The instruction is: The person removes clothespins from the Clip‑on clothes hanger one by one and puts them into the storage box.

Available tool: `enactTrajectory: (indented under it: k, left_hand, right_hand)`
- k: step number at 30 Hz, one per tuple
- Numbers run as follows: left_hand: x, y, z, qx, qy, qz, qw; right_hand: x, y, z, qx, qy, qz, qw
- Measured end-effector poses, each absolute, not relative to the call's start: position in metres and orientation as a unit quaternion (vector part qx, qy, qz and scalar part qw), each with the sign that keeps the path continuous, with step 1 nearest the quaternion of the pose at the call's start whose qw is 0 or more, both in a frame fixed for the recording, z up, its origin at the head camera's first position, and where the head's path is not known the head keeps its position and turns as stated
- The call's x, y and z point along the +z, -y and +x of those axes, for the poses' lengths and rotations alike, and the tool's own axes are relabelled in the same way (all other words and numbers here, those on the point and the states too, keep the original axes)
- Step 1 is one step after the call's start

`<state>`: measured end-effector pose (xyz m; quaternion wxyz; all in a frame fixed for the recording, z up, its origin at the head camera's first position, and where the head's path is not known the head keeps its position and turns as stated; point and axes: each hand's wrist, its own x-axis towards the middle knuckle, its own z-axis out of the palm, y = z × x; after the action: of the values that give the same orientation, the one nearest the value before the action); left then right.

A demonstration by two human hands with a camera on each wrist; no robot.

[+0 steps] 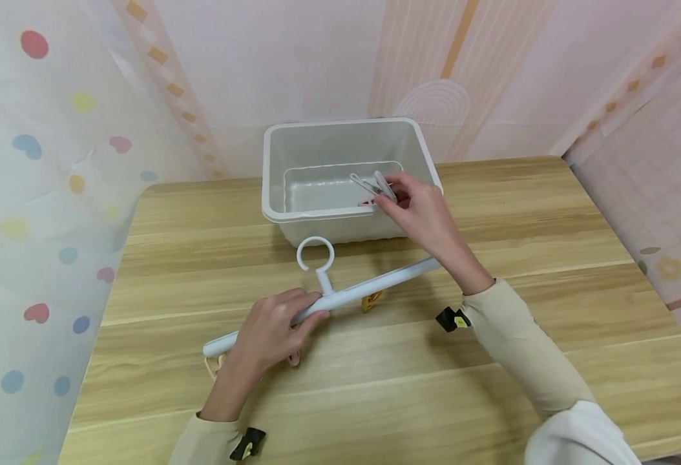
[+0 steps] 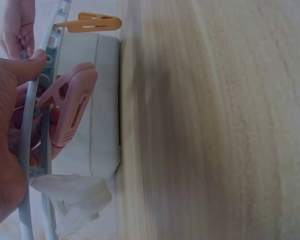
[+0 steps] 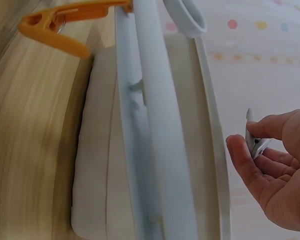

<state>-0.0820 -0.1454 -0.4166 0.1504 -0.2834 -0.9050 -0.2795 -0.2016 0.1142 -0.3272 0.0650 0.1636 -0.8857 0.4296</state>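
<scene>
My left hand (image 1: 271,326) grips the bar of a pale blue plastic hanger (image 1: 387,280) near its middle, thumb and fingers round it. The round hook stands up beside the hand. Clothespins hang from the bar: an orange clothespin (image 2: 92,23), a pink clothespin (image 2: 76,105) close to the left fingers, and a cream clothespin (image 2: 72,197) toward the left end. Over the bin, my right hand (image 1: 422,210) pinches a grey clothespin (image 1: 384,186) between thumb and fingers. The hanger's right end passes behind the right forearm in the head view.
A light grey plastic bin (image 1: 266,171) stands at the back of the wooden table (image 1: 550,271), against the patterned wall covering. Inside it, a small reddish piece (image 1: 366,203) shows beneath the right hand. Black straps (image 1: 453,319) sit at both wrists.
</scene>
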Motion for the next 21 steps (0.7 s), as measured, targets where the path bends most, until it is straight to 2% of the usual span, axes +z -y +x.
enactTrajectory:
  k: [9, 21]
  left_hand:
    - [-0.417, 0.145, -0.082, -0.282, 0.904, -0.284, 0.148]
    - [-0.418, 0.143, -0.083, -0.29, 0.902, -0.286, 0.147]
  right_hand:
    - [-0.326, -0.111, -0.213, 0.409, 0.892, 0.173, 0.08]
    - [-0.327, -0.11, -0.224, 0.404, 0.898, 0.16, 0.072]
